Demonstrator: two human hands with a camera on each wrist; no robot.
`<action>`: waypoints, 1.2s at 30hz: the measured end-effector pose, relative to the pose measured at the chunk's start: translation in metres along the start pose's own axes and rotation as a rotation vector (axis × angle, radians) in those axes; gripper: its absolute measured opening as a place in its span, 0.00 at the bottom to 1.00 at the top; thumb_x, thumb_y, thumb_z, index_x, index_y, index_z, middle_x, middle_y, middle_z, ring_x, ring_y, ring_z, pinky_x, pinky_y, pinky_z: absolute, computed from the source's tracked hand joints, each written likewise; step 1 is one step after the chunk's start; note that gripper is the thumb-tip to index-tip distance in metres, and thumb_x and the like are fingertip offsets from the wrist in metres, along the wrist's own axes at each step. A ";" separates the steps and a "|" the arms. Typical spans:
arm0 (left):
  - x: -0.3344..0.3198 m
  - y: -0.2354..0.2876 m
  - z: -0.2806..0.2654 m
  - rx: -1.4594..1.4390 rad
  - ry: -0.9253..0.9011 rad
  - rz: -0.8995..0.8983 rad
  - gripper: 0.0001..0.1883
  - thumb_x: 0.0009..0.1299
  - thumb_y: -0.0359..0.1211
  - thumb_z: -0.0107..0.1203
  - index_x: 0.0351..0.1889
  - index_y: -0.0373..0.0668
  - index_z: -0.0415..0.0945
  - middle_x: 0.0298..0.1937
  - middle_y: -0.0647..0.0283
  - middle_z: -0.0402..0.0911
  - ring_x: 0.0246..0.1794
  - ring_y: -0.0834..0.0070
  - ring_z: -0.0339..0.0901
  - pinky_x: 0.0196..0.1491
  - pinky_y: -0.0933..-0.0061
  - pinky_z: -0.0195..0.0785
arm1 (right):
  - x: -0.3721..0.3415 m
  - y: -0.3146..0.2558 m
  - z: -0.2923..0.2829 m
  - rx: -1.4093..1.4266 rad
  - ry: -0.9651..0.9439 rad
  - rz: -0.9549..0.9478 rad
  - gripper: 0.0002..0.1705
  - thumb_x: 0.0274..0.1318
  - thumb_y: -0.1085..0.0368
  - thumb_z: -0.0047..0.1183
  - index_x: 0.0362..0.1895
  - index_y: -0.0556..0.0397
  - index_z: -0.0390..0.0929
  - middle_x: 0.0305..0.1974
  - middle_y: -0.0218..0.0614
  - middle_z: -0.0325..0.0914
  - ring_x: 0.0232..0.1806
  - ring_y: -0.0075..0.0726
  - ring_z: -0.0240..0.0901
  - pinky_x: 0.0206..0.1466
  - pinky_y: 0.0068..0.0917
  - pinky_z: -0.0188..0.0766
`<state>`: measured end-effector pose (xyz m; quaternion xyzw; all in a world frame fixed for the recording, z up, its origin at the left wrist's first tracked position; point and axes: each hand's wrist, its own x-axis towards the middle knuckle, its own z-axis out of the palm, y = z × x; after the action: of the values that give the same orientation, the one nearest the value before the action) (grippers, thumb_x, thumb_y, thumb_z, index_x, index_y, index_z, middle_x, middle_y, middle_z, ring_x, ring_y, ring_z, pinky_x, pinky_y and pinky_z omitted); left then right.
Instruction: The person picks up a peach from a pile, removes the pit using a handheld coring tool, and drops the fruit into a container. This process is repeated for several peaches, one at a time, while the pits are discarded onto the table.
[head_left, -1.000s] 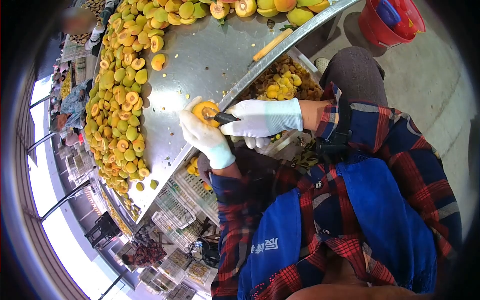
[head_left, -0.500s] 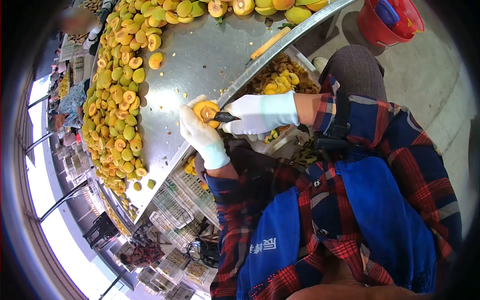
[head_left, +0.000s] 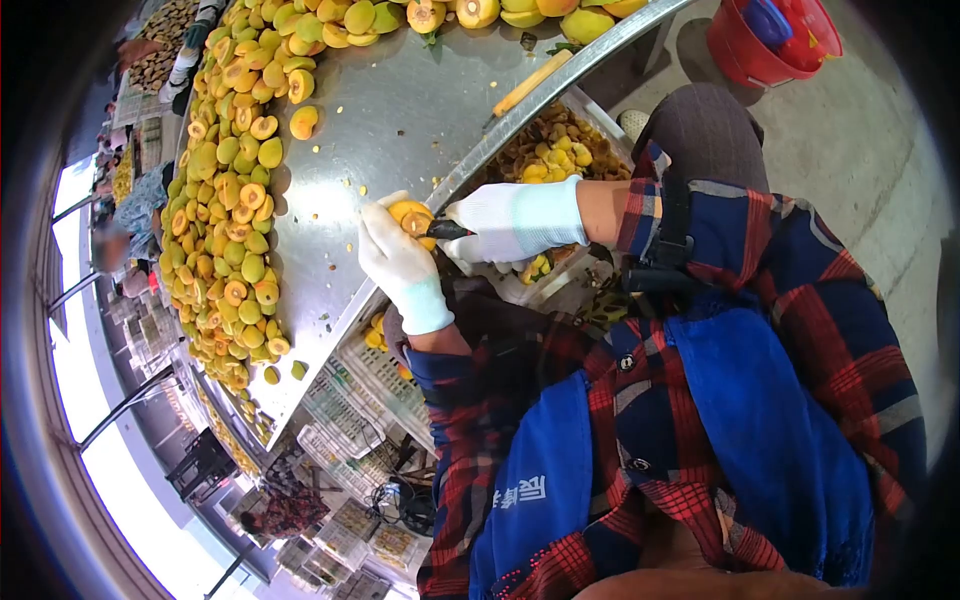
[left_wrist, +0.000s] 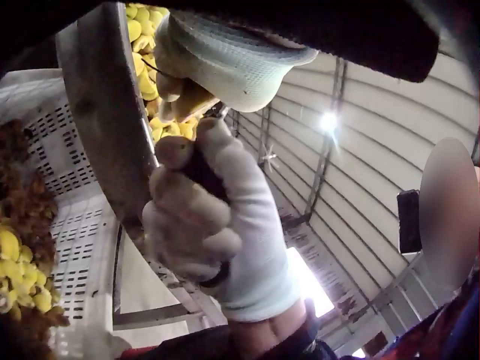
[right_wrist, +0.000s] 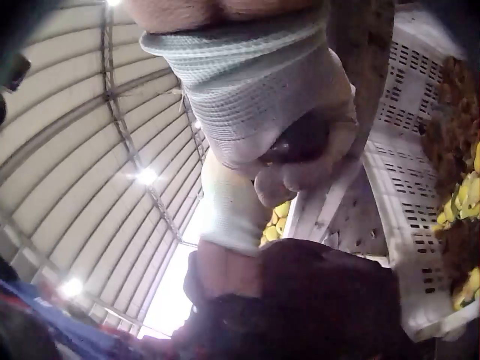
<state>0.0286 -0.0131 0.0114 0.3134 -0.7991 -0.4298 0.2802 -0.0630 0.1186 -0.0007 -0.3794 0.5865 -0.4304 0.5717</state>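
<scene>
Far left, upper part: a person's head and arm, blurred and running into the dark rim of the head view. Fruit heap (head_left: 225,230), yellow-green and orange, many pieces halved: lying along the far side of the surface (head_left: 385,115), running off at the top of the view. Crates (head_left: 345,405), pale, perforated: standing beyond the surface's lower edge; contents hard to make out. Left hand (head_left: 398,262), white-gloved: hovering over the surface's near edge, fingers curling round a halved fruit and holding it; the fingertips are partly hiding behind it. Halved fruit (head_left: 408,212), orange: sitting between the two hands, cut face showing, brownish at its centre. Tool (head_left: 450,229), dark-handled: pointing at the cut face, touching it; the tip's shape is not making itself clear. Right hand (head_left: 510,217), white-gloved: gripping the tool, fingers wrapping round the handle and covering much of it. Yellow stick (head_left: 532,83): lying at the surface's edge. White crate (right_wrist: 409,217), perforated: standing below that edge, holding brown scraps and yellow pieces, partly disappearing behind the right arm. Red bucket (head_left: 745,55): standing on the floor, top cut off, contents unclear.
</scene>
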 end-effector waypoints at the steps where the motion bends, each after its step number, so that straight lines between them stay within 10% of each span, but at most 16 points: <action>1: 0.001 -0.001 -0.001 0.122 -0.049 0.079 0.22 0.77 0.38 0.34 0.38 0.30 0.76 0.33 0.52 0.79 0.30 0.68 0.77 0.37 0.72 0.72 | 0.001 0.002 0.001 -0.093 0.052 -0.032 0.21 0.65 0.53 0.44 0.28 0.57 0.74 0.17 0.33 0.72 0.14 0.26 0.66 0.18 0.25 0.64; 8: -0.005 -0.003 0.004 0.074 0.088 0.127 0.21 0.78 0.37 0.33 0.41 0.32 0.76 0.36 0.53 0.79 0.33 0.71 0.76 0.37 0.72 0.73 | -0.002 -0.004 -0.003 0.412 -0.190 0.040 0.20 0.62 0.50 0.47 0.35 0.55 0.73 0.19 0.34 0.73 0.15 0.23 0.68 0.20 0.23 0.70; 10: -0.002 0.003 0.007 -0.301 0.048 -0.150 0.20 0.78 0.37 0.33 0.43 0.33 0.75 0.38 0.54 0.80 0.33 0.71 0.77 0.38 0.73 0.73 | 0.001 -0.002 -0.003 0.425 -0.189 0.030 0.22 0.62 0.48 0.48 0.33 0.56 0.73 0.19 0.33 0.72 0.16 0.24 0.68 0.20 0.24 0.69; 14: 0.001 0.008 0.011 -0.560 -0.032 -0.354 0.20 0.78 0.38 0.33 0.42 0.33 0.75 0.39 0.53 0.80 0.34 0.71 0.77 0.38 0.74 0.73 | 0.004 -0.001 -0.002 -0.170 0.137 -0.147 0.24 0.62 0.51 0.43 0.28 0.59 0.76 0.23 0.38 0.79 0.19 0.34 0.75 0.24 0.33 0.71; 17: -0.003 0.004 0.015 -0.275 0.006 -0.089 0.20 0.78 0.37 0.33 0.42 0.33 0.75 0.39 0.54 0.80 0.35 0.71 0.76 0.38 0.74 0.73 | 0.000 0.001 -0.001 -0.394 0.239 -0.269 0.22 0.63 0.53 0.42 0.28 0.60 0.75 0.22 0.38 0.78 0.18 0.32 0.73 0.22 0.31 0.69; 22: -0.001 -0.007 0.011 0.151 0.171 0.372 0.20 0.78 0.36 0.34 0.39 0.32 0.77 0.40 0.55 0.81 0.35 0.70 0.77 0.41 0.72 0.71 | -0.009 -0.004 -0.006 0.424 -0.178 -0.011 0.20 0.64 0.53 0.45 0.30 0.57 0.73 0.17 0.31 0.70 0.14 0.22 0.62 0.17 0.21 0.61; 26: 0.003 0.002 0.005 0.133 0.067 0.381 0.20 0.78 0.36 0.34 0.41 0.32 0.76 0.39 0.54 0.81 0.35 0.70 0.77 0.41 0.72 0.72 | -0.013 0.001 -0.008 0.569 -0.231 -0.001 0.20 0.64 0.52 0.46 0.33 0.57 0.76 0.17 0.27 0.66 0.13 0.19 0.59 0.17 0.20 0.60; 28: 0.002 0.007 0.002 -0.350 -0.162 -0.099 0.22 0.79 0.41 0.33 0.46 0.33 0.75 0.39 0.51 0.81 0.37 0.70 0.78 0.42 0.71 0.73 | -0.007 0.006 -0.005 0.575 -0.237 -0.032 0.21 0.62 0.49 0.49 0.33 0.56 0.75 0.17 0.30 0.69 0.13 0.21 0.63 0.15 0.21 0.62; 36: 0.008 -0.008 0.011 -0.834 -0.129 -0.417 0.27 0.79 0.50 0.32 0.51 0.36 0.74 0.45 0.48 0.81 0.41 0.67 0.78 0.44 0.68 0.73 | 0.005 0.016 0.010 -0.370 0.485 -0.361 0.23 0.62 0.49 0.48 0.44 0.59 0.69 0.24 0.47 0.77 0.27 0.49 0.79 0.32 0.39 0.74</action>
<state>0.0176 -0.0170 0.0007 0.3009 -0.4939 -0.7798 0.2397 -0.0526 0.1186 -0.0173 -0.4610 0.6966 -0.4887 0.2520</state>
